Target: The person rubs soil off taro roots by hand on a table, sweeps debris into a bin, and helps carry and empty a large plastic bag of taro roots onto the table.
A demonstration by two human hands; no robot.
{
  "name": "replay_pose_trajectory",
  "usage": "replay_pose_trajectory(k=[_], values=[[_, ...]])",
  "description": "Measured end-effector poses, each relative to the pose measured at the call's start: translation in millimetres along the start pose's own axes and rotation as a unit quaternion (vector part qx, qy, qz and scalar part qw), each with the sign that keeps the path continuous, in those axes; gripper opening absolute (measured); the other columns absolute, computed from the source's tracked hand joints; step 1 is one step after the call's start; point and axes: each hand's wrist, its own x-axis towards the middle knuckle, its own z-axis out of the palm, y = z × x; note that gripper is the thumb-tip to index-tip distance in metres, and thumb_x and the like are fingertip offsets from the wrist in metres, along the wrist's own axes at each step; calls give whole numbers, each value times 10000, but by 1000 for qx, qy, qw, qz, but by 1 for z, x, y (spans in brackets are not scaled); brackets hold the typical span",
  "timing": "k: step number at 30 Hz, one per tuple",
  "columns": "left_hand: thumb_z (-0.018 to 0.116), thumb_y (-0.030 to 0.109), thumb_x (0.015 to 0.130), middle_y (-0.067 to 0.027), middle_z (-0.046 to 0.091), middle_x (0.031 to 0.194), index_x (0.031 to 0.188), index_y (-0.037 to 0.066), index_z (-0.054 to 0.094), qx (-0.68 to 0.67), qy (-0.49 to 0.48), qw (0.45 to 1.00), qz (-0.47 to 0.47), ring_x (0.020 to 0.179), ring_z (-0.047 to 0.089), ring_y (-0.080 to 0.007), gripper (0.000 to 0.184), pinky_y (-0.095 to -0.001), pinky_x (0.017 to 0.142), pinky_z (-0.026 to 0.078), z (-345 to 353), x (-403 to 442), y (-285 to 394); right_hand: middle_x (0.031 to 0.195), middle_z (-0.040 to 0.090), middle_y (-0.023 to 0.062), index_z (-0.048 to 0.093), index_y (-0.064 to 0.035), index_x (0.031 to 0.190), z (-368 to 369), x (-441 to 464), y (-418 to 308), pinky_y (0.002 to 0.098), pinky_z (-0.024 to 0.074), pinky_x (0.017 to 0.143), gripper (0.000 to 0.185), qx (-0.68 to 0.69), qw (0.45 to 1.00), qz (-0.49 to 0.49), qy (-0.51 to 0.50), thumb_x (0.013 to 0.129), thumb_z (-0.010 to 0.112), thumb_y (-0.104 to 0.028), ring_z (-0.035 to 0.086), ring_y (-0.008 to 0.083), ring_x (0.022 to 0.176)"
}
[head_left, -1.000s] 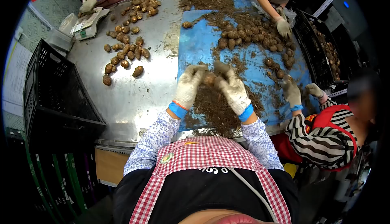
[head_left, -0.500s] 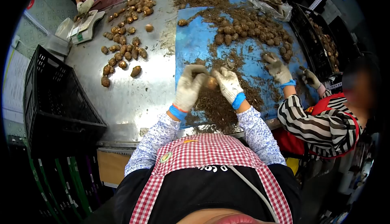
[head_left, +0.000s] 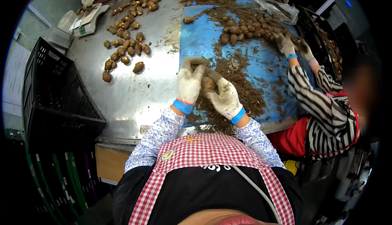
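Observation:
Both my hands wear soiled white gloves and meet over the left part of the blue sheet (head_left: 198, 33). My right hand (head_left: 223, 96) has its fingers round a brown taro-like tuber (head_left: 207, 84). Against the tuber's left side, my left hand (head_left: 191, 78) is closed with curled fingers; whether it grips the tuber or something else is hidden. Loose brown root fibres (head_left: 241, 84) lie beneath and right of my hands. Several cleaned tubers (head_left: 138, 67) rest on the bare metal at the left.
A black crate (head_left: 61, 98) stands tilted at the left, a scale (head_left: 87, 21) behind it. Unsorted tubers (head_left: 245, 29) are heaped at the back right, near a co-worker's gloved hands (head_left: 284, 45). Other co-workers stand at the far edge. Another crate (head_left: 326, 41) is at the right.
My hands have come closer together round the tuber. The striped-sleeved co-worker's hands have moved up to the tuber heap. A lone tuber seen on the metal half a second ago no longer shows apart.

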Motion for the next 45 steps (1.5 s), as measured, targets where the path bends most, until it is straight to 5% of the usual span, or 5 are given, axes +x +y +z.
replay_pose_trajectory(k=[16,25,33,36,45], values=[[472,287,1002,-13,516,699,1065,68,590,-135,-138,954,-231,519,472,-115,257,-280,457,398,-14,-37,-58,961,664,136,583,-17,1207,-12,-26,53,315,507,694,304,88,989,48,107,942,514,-150,625,210,754],[407,468,996,-27,562,622,1049,35,546,134,35,981,-136,466,523,-99,458,-263,390,409,-88,13,-72,1064,620,122,627,-121,1098,-38,67,49,398,470,874,387,-566,797,166,-129,870,625,-434,591,249,972],[534,324,967,-217,566,1241,1291,-51,496,146,237,951,139,1111,567,-269,497,-335,947,466,-111,74,-44,1243,578,140,516,-125,1339,-10,143,97,402,470,937,570,-598,764,28,-242,843,663,-363,586,317,1091],[515,268,960,-201,564,1270,1311,3,506,262,190,945,38,1159,556,-277,440,-369,1016,437,-122,58,-67,1309,566,153,508,-56,1333,-14,136,82,378,457,989,506,-179,943,231,-158,885,602,-272,571,283,1162],[478,348,990,-201,469,1331,1425,23,305,-502,-195,818,-202,1185,528,-318,570,-485,945,507,-27,12,-81,1138,636,144,519,-13,1270,-21,69,38,345,490,923,422,-65,992,11,-105,893,580,-192,619,252,1049]])
